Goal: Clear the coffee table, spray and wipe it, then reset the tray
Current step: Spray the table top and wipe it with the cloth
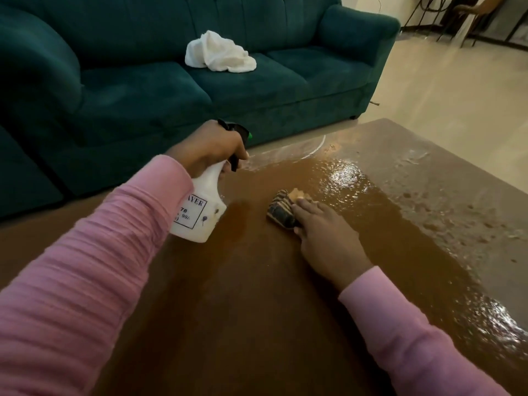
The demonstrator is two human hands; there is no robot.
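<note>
The brown coffee table [257,295] fills the lower half of the view, and its far and right parts are wet and glossy. My left hand [210,147] grips a white spray bottle [200,208] by its black trigger head, holding it above the table with the nozzle aimed at the far edge. My right hand [325,238] presses a striped brown and tan cloth [283,208] flat on the tabletop near the middle. No tray is in view.
A dark green sofa [200,81] stands just beyond the table, with a crumpled white towel [218,54] on its seat. Pale tiled floor [457,95] lies to the right, and chair legs [468,21] stand at the far right corner.
</note>
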